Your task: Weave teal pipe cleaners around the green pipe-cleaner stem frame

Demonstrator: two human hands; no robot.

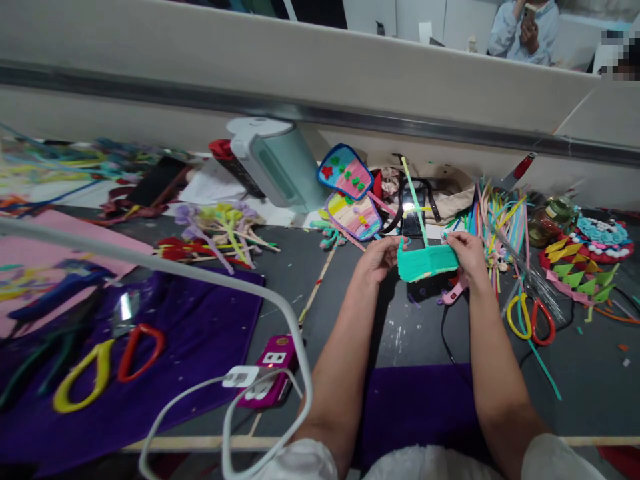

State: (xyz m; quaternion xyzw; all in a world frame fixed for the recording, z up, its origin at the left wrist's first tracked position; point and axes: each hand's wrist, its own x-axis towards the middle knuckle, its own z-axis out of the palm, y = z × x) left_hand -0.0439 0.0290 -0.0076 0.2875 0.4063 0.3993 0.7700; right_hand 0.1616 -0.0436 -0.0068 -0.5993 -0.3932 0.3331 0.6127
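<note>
Both hands hold up a teal craft piece that looks made of fuzzy pipe cleaners laid side by side. It is a wide band, and a thin upright stem, pale green with a yellow tip and crosspiece, rises from its middle. My left hand pinches the upper left corner, closed. The upper right end is pinched between the thumb and fingers of my right hand. Just below the right hand lies a pink glue gun, partly hidden by the wrist, its dark cord trailing down the table.
Red-and-yellow scissors lie to the right, another pair on purple cloth at left. A white cable loops over a magenta power strip. Pipe-cleaner bundles, a pale-green machine and finished crafts line the back.
</note>
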